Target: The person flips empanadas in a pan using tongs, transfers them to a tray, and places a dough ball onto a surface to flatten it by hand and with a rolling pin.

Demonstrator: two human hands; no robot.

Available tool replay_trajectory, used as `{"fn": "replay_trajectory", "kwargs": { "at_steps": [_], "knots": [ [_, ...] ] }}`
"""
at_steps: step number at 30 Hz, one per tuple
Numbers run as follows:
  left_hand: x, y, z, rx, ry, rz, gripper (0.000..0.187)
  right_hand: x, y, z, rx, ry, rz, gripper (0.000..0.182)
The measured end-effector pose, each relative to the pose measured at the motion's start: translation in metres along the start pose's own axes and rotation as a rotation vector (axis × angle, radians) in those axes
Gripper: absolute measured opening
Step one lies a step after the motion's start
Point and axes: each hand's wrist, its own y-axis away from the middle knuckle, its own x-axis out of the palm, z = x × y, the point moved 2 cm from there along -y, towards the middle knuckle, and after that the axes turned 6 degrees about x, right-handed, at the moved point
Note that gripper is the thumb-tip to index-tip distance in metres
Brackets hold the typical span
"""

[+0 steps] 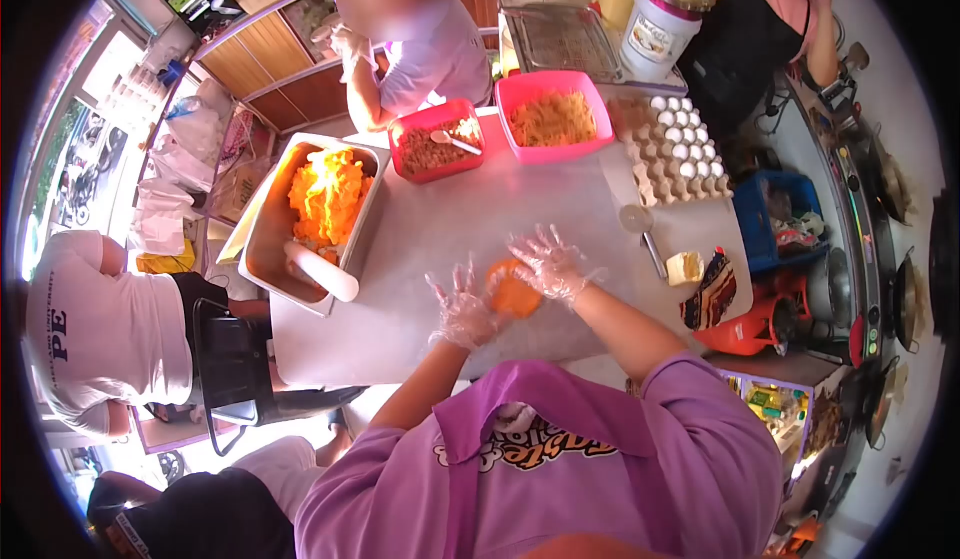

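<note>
A flat, round piece of orange dough (513, 293) lies on the metal tabletop in front of me. Clear plastic gloves cover both my hands. My left hand (462, 309) is at the dough's left edge, fingers spread and pointing up and away. Over its upper right side rests my right hand (548, 265), palm down with the fingers stretched apart. Neither hand grips anything. To the left stands a deep steel pan (262, 251) holding a bright orange mass and a thick white cylinder (322, 272).
Beyond are a pink tub (436, 172) of brown filling with a spoon (455, 143), another pink tub (556, 151) of shredded filling, and an egg tray (640, 154). A round-headed tool (650, 244), a yellow block (685, 268) and patterned cloth (712, 294) lie right. A person (430, 64) sits opposite.
</note>
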Motion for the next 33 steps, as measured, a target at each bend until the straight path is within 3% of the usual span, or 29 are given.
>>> {"fn": "replay_trajectory", "kwargs": {
  "at_steps": [2, 6, 9, 11, 15, 17, 19, 23, 28, 33],
  "knots": [
    [-0.002, -0.009, 0.000, 0.000, 0.029, 0.194, 0.077, 0.006, -0.011, -0.002, 0.118, -0.034, 0.310, 0.064],
    [0.019, -0.002, 0.011, 0.012, 0.128, 0.104, 0.079, 0.010, -0.012, -0.007, 0.100, 0.103, 0.517, 0.070],
    [0.026, -0.005, 0.015, 0.074, 0.047, 0.037, 0.079, 0.031, -0.008, -0.018, 0.087, 0.077, 0.462, 0.073],
    [0.029, -0.007, 0.016, 0.093, 0.077, -0.019, 0.076, 0.032, -0.005, -0.017, 0.067, 0.022, 0.190, 0.068],
    [0.031, -0.010, 0.020, 0.081, 0.075, 0.006, 0.075, 0.016, -0.039, -0.018, 0.167, -0.105, 0.301, 0.059],
    [0.029, -0.008, 0.020, 0.093, 0.098, -0.024, 0.074, 0.007, -0.078, -0.018, 0.240, -0.355, 0.122, 0.053],
    [0.025, -0.009, 0.019, 0.079, 0.109, -0.010, 0.073, -0.047, -0.127, 0.015, 0.012, -0.299, 0.005, 0.056],
    [0.020, -0.009, 0.019, 0.070, 0.125, -0.002, 0.072, -0.047, -0.206, 0.036, -0.073, 0.071, -0.007, 0.071],
    [0.026, -0.009, 0.022, 0.074, 0.155, -0.049, 0.072, -0.030, -0.253, 0.048, 0.037, 0.147, 0.437, 0.087],
    [0.024, -0.007, 0.024, 0.078, 0.143, -0.043, 0.071, -0.001, -0.276, 0.048, 0.137, 0.115, 0.554, 0.092]
  ]
}}
